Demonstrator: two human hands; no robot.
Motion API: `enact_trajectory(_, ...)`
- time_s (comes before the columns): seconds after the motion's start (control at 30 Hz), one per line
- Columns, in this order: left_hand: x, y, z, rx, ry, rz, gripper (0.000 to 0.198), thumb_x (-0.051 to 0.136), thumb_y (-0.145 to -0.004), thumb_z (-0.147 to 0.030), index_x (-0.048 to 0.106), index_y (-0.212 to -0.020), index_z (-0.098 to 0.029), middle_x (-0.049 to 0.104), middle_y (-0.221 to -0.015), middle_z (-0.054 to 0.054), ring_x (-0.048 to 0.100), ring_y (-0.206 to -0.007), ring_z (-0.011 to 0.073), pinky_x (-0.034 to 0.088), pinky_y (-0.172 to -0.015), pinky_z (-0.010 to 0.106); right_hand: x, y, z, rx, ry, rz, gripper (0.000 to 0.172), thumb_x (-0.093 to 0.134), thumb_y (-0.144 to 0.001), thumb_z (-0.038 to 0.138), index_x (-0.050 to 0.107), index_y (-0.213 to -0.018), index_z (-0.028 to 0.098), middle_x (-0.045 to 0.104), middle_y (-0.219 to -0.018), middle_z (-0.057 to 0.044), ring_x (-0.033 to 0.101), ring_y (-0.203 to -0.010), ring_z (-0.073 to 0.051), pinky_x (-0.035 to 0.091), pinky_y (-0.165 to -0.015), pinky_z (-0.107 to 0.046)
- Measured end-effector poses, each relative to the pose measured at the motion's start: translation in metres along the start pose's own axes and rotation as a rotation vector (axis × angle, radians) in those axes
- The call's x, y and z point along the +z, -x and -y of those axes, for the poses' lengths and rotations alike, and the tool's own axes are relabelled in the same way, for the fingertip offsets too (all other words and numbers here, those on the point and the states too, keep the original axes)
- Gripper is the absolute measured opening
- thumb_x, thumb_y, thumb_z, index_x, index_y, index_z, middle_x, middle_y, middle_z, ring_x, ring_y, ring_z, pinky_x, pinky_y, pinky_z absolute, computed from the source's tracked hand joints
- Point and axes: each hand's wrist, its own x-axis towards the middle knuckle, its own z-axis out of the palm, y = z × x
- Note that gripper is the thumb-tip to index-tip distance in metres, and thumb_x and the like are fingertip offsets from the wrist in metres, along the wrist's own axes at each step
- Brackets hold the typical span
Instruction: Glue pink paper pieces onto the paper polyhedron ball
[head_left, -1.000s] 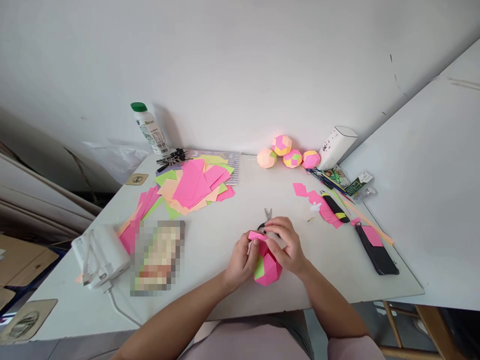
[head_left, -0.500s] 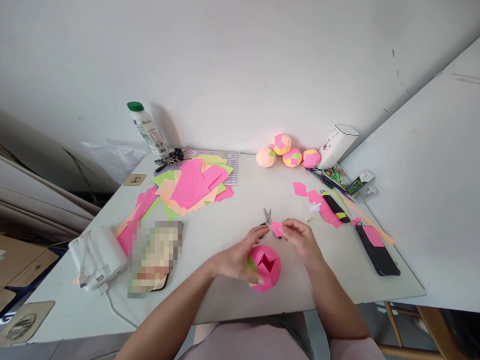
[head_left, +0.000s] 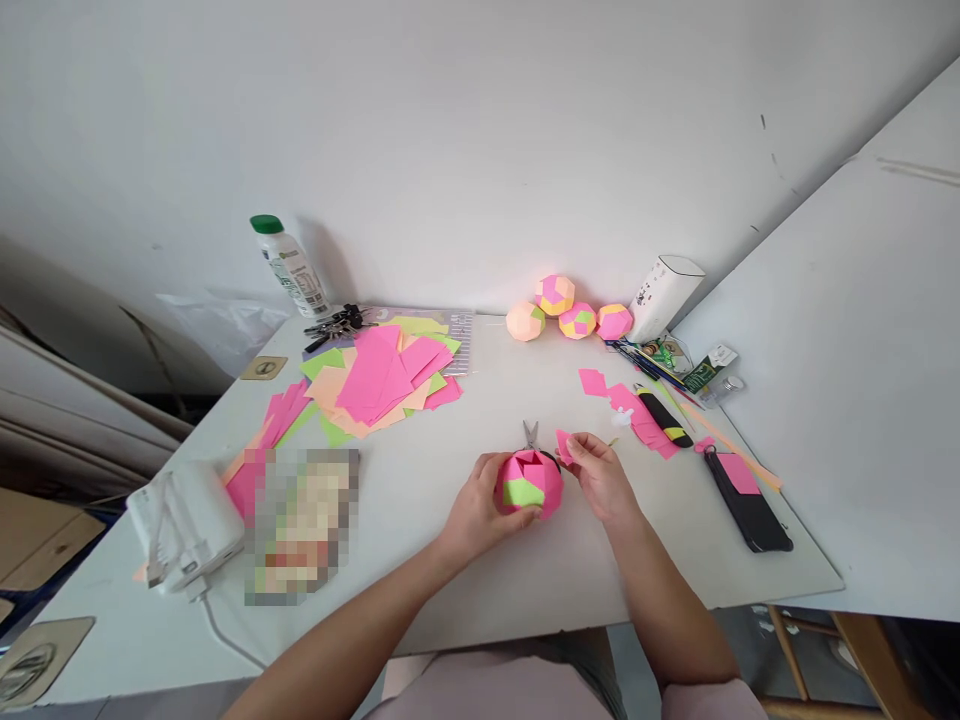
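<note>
A pink and green folded-paper ball (head_left: 541, 492) is gripped in my left hand (head_left: 481, 508), with fingers on its far left side and thumb along the near side. A gap shows at the top of the ball. My right hand (head_left: 598, 474) pinches a small pink paper piece (head_left: 564, 447) between thumb and fingers, just right of the ball and apart from it. Scissors (head_left: 531, 436) lie behind the ball, blades pointing away, their handles partly hidden.
Pink, orange and green paper sheets (head_left: 382, 375) are heaped at the back left. Finished paper balls (head_left: 577, 320) stand against the wall. At right lie a utility knife (head_left: 664, 415) and a black case (head_left: 750, 510); a white power bank (head_left: 187, 510) sits at left.
My left hand has lifted and turned the ball away from me, so its green face now shows. The pink piece has tilted in my right hand and stays close to the ball.
</note>
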Motion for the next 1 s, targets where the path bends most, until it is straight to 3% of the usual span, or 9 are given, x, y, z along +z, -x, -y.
enact_trajectory(0.07, 0.006, 0.004, 0.002, 0.02, -0.036, -0.107, 0.063, 0.07, -0.071, -0.049, 0.043, -0.121, -0.02, 0.05, -0.112, 0.01, 0.057, -0.099, 0.0244, 0.053, -0.08, 0.042, 0.005, 0.0, -0.006, 0.013, -0.069, 0.004, 0.028, 0.077, -0.067, 0.041, 0.06, -0.063, 0.019, 0.058, -0.064, 0.002, 0.055, -0.068, -0.015, 0.044, -0.069, -0.03)
enact_trajectory(0.17, 0.009, 0.008, 0.004, 0.11, -0.067, -0.11, 0.079, 0.074, -0.062, -0.056, 0.041, -0.123, -0.02, 0.048, -0.105, 0.01, 0.056, -0.095, 0.026, 0.054, -0.076, 0.044, 0.013, 0.002, -0.015, 0.02, -0.135, 0.056, 0.029, 0.075, -0.07, 0.041, 0.057, -0.064, 0.02, 0.062, -0.068, 0.0, 0.056, -0.067, -0.015, 0.045, -0.067, -0.03)
enact_trajectory(0.3, -0.004, 0.004, 0.006, 0.127, -0.001, 0.088, 0.081, 0.079, -0.059, -0.042, 0.039, -0.126, -0.021, 0.039, -0.121, 0.014, 0.041, -0.121, 0.0335, 0.05, -0.09, 0.05, 0.016, 0.0, -0.021, -0.023, -0.169, 0.112, 0.026, 0.074, -0.072, 0.04, 0.058, -0.066, 0.02, 0.064, -0.071, 0.0, 0.058, -0.069, -0.016, 0.046, -0.067, -0.031)
enact_trajectory(0.37, -0.012, 0.001, 0.007, 0.103, 0.099, 0.25, 0.075, 0.076, -0.064, -0.034, 0.037, -0.126, -0.024, 0.026, -0.137, 0.015, 0.019, -0.138, 0.0348, 0.051, -0.092, 0.045, 0.015, -0.002, -0.022, -0.04, -0.184, 0.132, 0.024, 0.074, -0.073, 0.039, 0.058, -0.068, 0.021, 0.063, -0.069, 0.0, 0.06, -0.072, -0.017, 0.047, -0.069, -0.032)
enact_trajectory(0.43, -0.016, -0.001, 0.006, 0.152, 0.157, 0.349, 0.082, 0.076, -0.065, -0.029, 0.029, -0.133, -0.025, 0.024, -0.141, 0.014, 0.001, -0.143, 0.0341, 0.045, -0.101, 0.046, 0.015, -0.002, -0.023, -0.057, -0.181, 0.14, 0.024, 0.073, -0.073, 0.039, 0.057, -0.068, 0.021, 0.061, -0.068, 0.001, 0.06, -0.073, -0.017, 0.047, -0.07, -0.032)
enact_trajectory(0.53, -0.012, -0.002, 0.004, 0.206, 0.177, 0.371, 0.096, 0.079, -0.063, -0.027, 0.022, -0.14, -0.026, 0.017, -0.148, 0.015, 0.003, -0.143, 0.0352, 0.037, -0.107, 0.051, 0.017, -0.002, -0.023, -0.084, -0.125, 0.154, 0.026, 0.07, -0.075, 0.041, 0.054, -0.069, 0.022, 0.058, -0.067, 0.001, 0.058, -0.071, -0.016, 0.047, -0.071, -0.032)
enact_trajectory(0.7, 0.0, 0.0, 0.007, 0.221, 0.069, 0.248, 0.091, 0.079, -0.064, -0.03, 0.027, -0.139, -0.025, 0.031, -0.143, 0.016, 0.035, -0.133, 0.0331, 0.042, -0.103, 0.051, 0.015, 0.003, -0.015, -0.229, -0.047, 0.17, 0.021, 0.061, -0.084, 0.04, 0.054, -0.074, 0.023, 0.057, -0.067, 0.002, 0.056, -0.069, -0.016, 0.046, -0.074, -0.035)
enact_trajectory(0.87, 0.002, -0.001, 0.013, 0.355, -0.23, -0.068, 0.088, 0.072, -0.073, -0.032, 0.017, -0.142, -0.024, 0.032, -0.141, 0.02, 0.04, -0.128, 0.0357, 0.046, -0.095, 0.054, 0.01, 0.016, -0.002, -0.536, 0.128, 0.098, 0.016, 0.049, -0.092, 0.036, 0.053, -0.084, 0.023, 0.057, -0.073, 0.0, 0.058, -0.076, -0.018, 0.044, -0.079, -0.038)
enact_trajectory(1.0, 0.002, -0.006, 0.016, 0.451, -0.43, -0.281, 0.079, 0.064, -0.081, -0.032, 0.016, -0.143, -0.024, 0.037, -0.137, 0.021, 0.043, -0.125, 0.0354, 0.047, -0.092, 0.053, 0.013, 0.028, -0.003, -0.606, 0.313, 0.231, 0.014, 0.039, -0.096, 0.033, 0.047, -0.089, 0.024, 0.06, -0.083, -0.003, 0.058, -0.081, -0.019, 0.044, -0.076, -0.038)
